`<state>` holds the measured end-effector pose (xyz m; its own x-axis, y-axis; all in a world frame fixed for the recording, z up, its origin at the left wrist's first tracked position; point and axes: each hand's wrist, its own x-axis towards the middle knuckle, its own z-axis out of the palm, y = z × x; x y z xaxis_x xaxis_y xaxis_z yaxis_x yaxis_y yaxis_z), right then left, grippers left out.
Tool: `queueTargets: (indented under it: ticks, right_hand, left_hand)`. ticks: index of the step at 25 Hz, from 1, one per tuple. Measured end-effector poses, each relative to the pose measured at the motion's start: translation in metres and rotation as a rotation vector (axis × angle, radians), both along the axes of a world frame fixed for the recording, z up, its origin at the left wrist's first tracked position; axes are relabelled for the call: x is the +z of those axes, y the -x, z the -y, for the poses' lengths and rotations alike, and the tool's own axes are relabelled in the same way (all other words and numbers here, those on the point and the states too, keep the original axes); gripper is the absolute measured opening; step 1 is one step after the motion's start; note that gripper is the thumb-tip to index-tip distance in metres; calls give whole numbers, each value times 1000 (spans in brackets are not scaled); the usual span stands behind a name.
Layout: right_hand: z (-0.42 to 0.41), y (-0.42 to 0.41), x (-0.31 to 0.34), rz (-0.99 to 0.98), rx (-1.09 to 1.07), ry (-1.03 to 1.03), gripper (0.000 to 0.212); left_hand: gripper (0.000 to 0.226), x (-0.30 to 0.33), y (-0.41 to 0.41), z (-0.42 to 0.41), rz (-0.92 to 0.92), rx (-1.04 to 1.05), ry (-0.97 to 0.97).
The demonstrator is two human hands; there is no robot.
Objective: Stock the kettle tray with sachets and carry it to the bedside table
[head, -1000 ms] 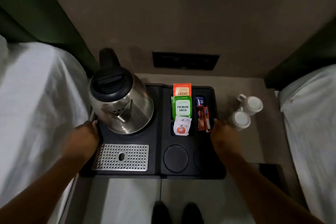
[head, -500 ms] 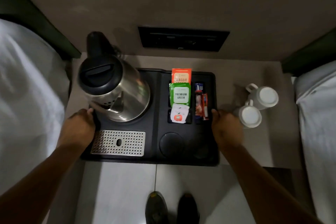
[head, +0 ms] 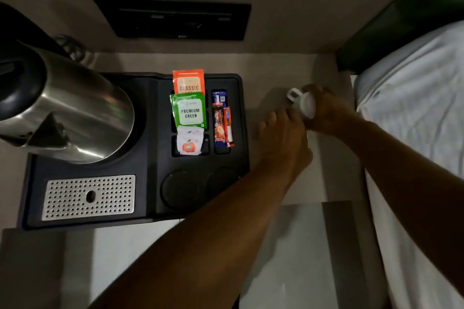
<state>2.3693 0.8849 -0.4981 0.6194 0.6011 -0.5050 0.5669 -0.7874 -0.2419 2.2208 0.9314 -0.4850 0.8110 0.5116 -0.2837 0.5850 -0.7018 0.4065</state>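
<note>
Kettle tray [head: 150,208] sitting on bedside table [head: 288,68], left of both hands, carrying one steel kettle [head: 75,113], three tea sachets [head: 189,110], a few stick sachets [head: 222,123]. Right hand [head: 326,113] wrapping around one white cup [head: 305,105]. Left hand [head: 283,140] curling just beside it; cannot tell whether holding anything. White bedding [head: 414,108] lying right of the hands.

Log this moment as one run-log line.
stage: cups | tray: on bedside table, sachets stocked | left hand: over second cup, grip unclear | right hand: gripping white cup | cup wells: empty
</note>
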Motion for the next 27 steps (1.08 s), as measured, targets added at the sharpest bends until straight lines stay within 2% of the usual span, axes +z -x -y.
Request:
queueTargets:
  ticks: [1, 3, 5, 8, 11, 13, 23, 25, 27]
  right_hand:
    - [2, 0, -1, 19, -20, -32, 93]
    - [16, 6, 7, 112, -149, -92, 87]
    - [36, 37, 25, 198, -306, -218, 87]
    - [51, 138, 44, 105, -269, -459, 78]
    - [35, 231, 39, -20, -122, -402, 79]
    - [21, 255, 27, -23, -60, -338, 82]
    - [-10, 261, 7, 16, -45, -161, 90]
    - [-17, 257, 15, -2, -40, -134, 97]
    - [-16, 258, 31, -4, 12, -80, 114]
  left_hand:
    - [73, -4, -5, -1, -34, -30, 3]
    - [65, -6, 0, 0, 30, -57, 8]
    - [75, 4, 37, -5, 163, -6, 46]
    - [82, 18, 135, -16, 309, 173, 60]
    - [84, 10, 214, -31, 188, 267, -13]
    - [85, 1, 228, -40, 106, 253, 4]
    - [86, -20, 233, -53, 120, 191, -70]
    - [87, -17, 230, -59, 65, 171, -99]
    - [98, -6, 230, -55, -22, 133, -117]
